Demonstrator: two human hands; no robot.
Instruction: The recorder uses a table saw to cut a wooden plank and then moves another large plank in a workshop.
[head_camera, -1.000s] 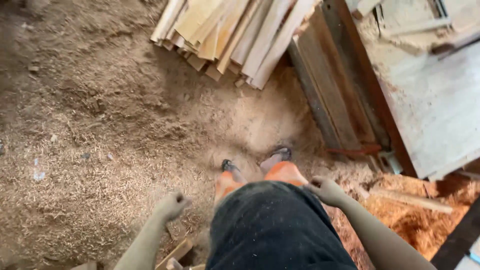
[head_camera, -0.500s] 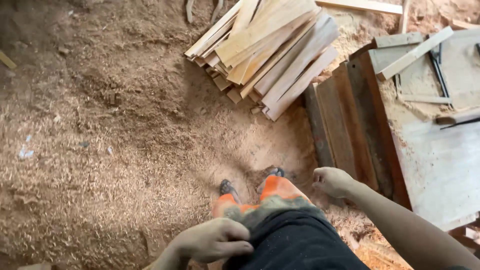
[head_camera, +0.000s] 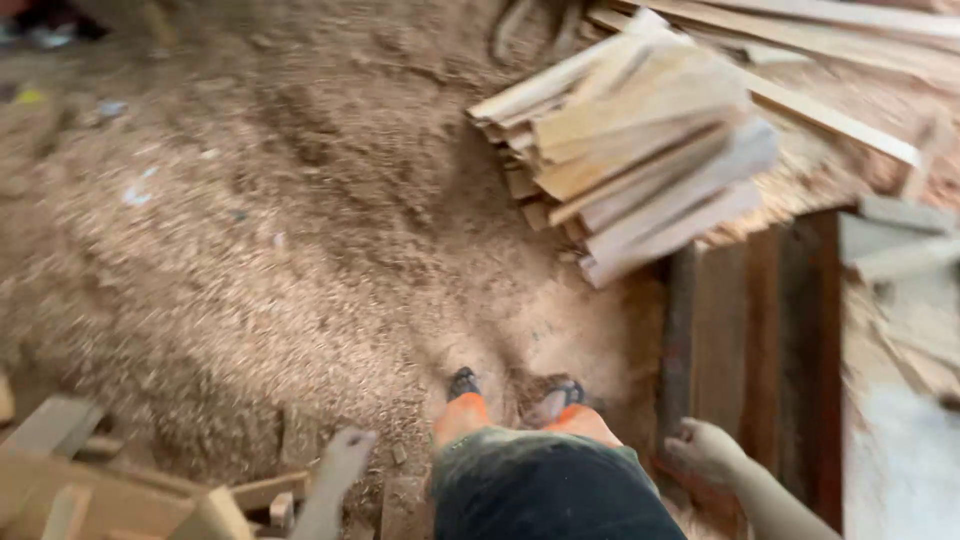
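Note:
I look down at my feet in sandals on a sawdust-covered floor (head_camera: 250, 250). My left hand (head_camera: 345, 455) hangs blurred at the lower left, fingers loosely apart, holding nothing, just above some wood offcuts (head_camera: 110, 490). My right hand (head_camera: 705, 448) is at the lower right with fingers curled, empty, beside the dark wooden frame (head_camera: 750, 340) of a workbench. A stack of pale cut wooden slats (head_camera: 630, 170) lies on the floor ahead of me, to the right.
Longer planks (head_camera: 830, 120) lie behind the slat stack. A grey bench top (head_camera: 900, 400) with wood scraps runs along the right edge. Sawdust is heaped thick at the left and centre.
The view has tilted and shifted so the slat stack sits further right. My left hand has swung out from my lap to the lower left; my right hand stays by the bench frame.

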